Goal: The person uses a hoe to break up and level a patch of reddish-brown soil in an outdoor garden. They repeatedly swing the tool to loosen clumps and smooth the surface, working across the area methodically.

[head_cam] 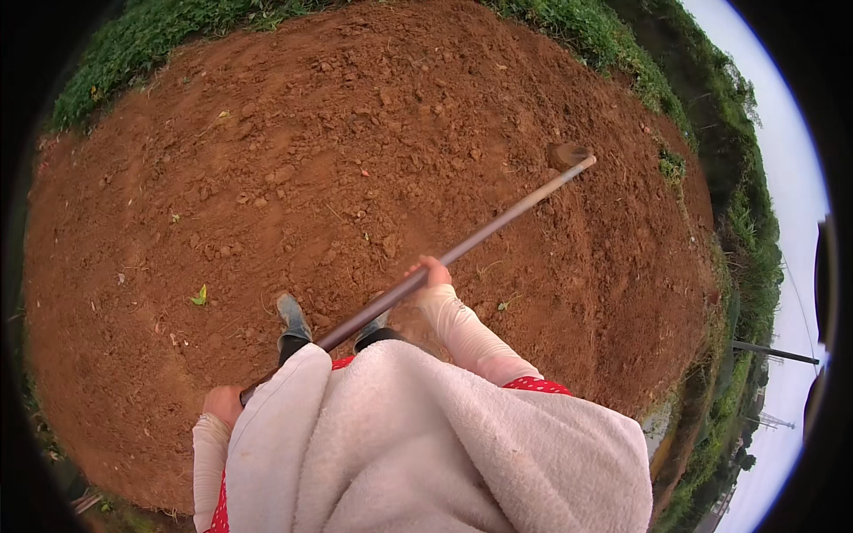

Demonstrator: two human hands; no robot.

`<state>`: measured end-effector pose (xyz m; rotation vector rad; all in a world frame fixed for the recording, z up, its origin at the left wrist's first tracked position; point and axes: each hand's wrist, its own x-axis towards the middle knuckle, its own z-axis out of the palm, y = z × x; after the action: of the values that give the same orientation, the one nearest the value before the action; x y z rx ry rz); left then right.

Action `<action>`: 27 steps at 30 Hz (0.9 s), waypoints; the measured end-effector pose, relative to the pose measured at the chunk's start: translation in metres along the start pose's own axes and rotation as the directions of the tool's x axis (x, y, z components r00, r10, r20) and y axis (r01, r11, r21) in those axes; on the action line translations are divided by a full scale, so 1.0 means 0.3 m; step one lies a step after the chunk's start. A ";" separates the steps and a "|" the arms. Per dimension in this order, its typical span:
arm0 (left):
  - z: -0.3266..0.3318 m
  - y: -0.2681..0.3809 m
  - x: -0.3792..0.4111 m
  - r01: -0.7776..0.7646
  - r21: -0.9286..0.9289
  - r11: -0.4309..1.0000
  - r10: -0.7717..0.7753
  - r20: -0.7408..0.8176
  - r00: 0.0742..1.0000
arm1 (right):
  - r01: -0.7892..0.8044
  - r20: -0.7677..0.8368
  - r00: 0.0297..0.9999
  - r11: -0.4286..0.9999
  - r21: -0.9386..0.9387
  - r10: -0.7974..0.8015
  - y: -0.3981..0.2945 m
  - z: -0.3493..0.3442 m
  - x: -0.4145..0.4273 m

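A hoe with a long brown handle [490, 230] slants across my front from lower left to upper right. My right hand [428, 272] grips the handle around its middle, the thumb on the near side. Near the butt end, my left hand [224, 404] is closed around it, partly hidden by a pale towel [400, 453] draped over my chest. The hoe's blade [566, 156] rests at or in the reddish-brown soil [320, 166] at the upper right; how deep it sits I cannot tell. Cream sleeves cover both forearms.
My boots [293, 316] stand on the loose, cloddy soil just beneath the handle. Green plants [153, 46] border the plot at the upper left, and more vegetation [600, 33] runs down the right. A yellow-green leaf [199, 295] lies left of my feet. A dark pole [773, 351] juts at far right.
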<state>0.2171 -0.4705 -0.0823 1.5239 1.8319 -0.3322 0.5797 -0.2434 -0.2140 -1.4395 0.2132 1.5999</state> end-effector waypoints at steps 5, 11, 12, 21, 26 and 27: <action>-0.022 0.087 0.027 -0.069 -0.094 0.993 0.075 0.068 0.995 | 0.124 -0.018 0.992 0.990 0.062 -0.123 -0.074 0.052 0.026; -0.046 -0.039 -0.136 0.026 -0.022 0.999 -0.023 0.114 0.993 | -0.045 -0.249 0.968 0.969 -0.244 -0.018 0.284 0.081 0.069; -0.020 -0.073 -0.169 0.059 0.000 0.998 -0.059 0.102 0.993 | -0.089 -0.221 0.975 0.946 -0.312 0.018 0.313 0.098 0.080; 0.217 -0.323 -0.254 0.270 0.150 0.951 -0.268 -0.033 0.963 | -0.256 -0.127 0.963 0.956 -0.145 0.239 0.369 0.090 0.009; 0.044 -0.109 -0.024 0.080 0.212 0.974 -0.054 -0.126 0.990 | -0.153 -0.007 0.988 0.988 -0.016 0.153 0.148 0.142 0.021; 0.061 -0.094 0.018 0.073 0.182 0.981 -0.052 -0.120 0.991 | -0.128 0.003 0.992 0.992 -0.015 0.128 0.075 0.162 -0.012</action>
<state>0.1972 -0.4852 -0.1057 1.6434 1.9886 -0.4658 0.5297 -0.2252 -0.2064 -1.4583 0.2974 1.7110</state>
